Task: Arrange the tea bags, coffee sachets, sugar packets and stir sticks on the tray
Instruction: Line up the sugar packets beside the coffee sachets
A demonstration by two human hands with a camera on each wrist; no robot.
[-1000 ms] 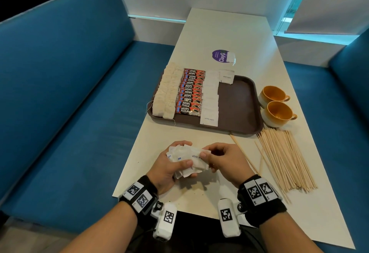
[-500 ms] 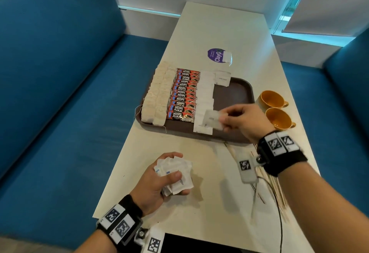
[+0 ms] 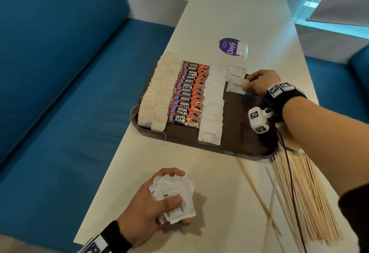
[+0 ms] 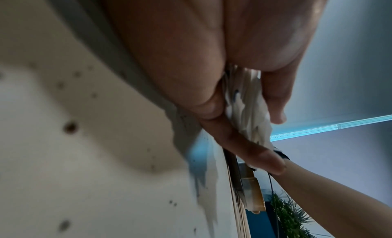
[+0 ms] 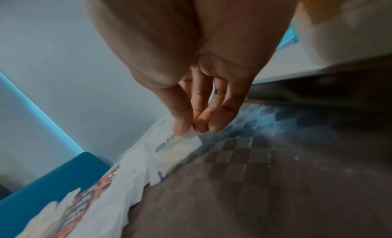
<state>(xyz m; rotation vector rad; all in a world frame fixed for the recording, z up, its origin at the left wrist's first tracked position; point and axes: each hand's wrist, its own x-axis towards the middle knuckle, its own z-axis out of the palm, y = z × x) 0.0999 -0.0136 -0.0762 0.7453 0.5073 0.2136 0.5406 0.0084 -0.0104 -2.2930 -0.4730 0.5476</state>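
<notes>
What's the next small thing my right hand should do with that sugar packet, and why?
Probably lower it flat and let go. The right hand pinches one sugar packet by its edge over the brown tray, just below the first packet of a second sugar column. The left hand holds the spare packets for the next one.

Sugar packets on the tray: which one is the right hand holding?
The sugar packet starting the second column, just nearer than the far-end packet. The right hand pinches its right edge; every other packet lies untouched.
</notes>
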